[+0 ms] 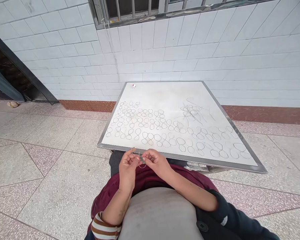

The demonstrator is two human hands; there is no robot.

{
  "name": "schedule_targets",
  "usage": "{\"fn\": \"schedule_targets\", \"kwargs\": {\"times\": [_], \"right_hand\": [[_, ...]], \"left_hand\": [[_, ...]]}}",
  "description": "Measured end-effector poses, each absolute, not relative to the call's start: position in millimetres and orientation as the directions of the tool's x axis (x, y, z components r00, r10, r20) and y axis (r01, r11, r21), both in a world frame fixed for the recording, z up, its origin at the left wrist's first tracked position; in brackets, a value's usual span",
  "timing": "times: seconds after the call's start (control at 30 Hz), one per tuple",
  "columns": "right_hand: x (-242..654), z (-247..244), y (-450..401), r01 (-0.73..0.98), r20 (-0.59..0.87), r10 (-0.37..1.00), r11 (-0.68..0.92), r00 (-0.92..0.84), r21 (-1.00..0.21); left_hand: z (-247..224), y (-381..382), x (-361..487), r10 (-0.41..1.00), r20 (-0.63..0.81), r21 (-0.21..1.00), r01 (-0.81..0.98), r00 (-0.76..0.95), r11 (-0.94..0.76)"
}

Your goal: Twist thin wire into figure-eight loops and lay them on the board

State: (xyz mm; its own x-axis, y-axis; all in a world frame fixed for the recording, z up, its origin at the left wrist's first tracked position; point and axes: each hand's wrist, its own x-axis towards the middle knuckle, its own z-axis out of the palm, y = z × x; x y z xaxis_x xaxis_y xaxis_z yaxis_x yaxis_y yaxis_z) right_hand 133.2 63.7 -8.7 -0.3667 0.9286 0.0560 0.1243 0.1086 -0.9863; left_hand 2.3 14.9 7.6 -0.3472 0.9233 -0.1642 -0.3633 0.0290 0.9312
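My left hand and my right hand meet just before the near edge of the white table. Between their fingertips is a thin wire bent into loops, pinched from both sides. One loop rises by the left fingers and another hangs below the fingertips. Its exact ends are too fine to make out. Across the tabletop lie rows of thin figure-eight wire loops, several with two rounds side by side. A tangled heap of loose wire pieces lies toward the right.
A small white-and-red object sits at the table's far left corner. Behind the table stands a tiled wall with a barred window. A dark doorway opens at far left, above the speckled floor.
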Motion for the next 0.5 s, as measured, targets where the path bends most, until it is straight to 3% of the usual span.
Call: {"fn": "schedule_targets", "kwargs": {"times": [0.33, 0.5], "right_hand": [[134.4, -1.7, 66.1, 0.117, 0.038, 0.921, 0.09, -0.389, -0.989], [138.3, 8.6, 81.4, 0.035, -0.07, 0.904, -0.061, -0.421, -0.998]], "left_hand": [[6.3, 12.0, -1.7, 0.933, -0.128, 0.939, -0.343, -0.336, 0.006], [5.2, 15.0, -1.4, 0.94, -0.166, 0.932, -0.36, -0.297, 0.051]]}}
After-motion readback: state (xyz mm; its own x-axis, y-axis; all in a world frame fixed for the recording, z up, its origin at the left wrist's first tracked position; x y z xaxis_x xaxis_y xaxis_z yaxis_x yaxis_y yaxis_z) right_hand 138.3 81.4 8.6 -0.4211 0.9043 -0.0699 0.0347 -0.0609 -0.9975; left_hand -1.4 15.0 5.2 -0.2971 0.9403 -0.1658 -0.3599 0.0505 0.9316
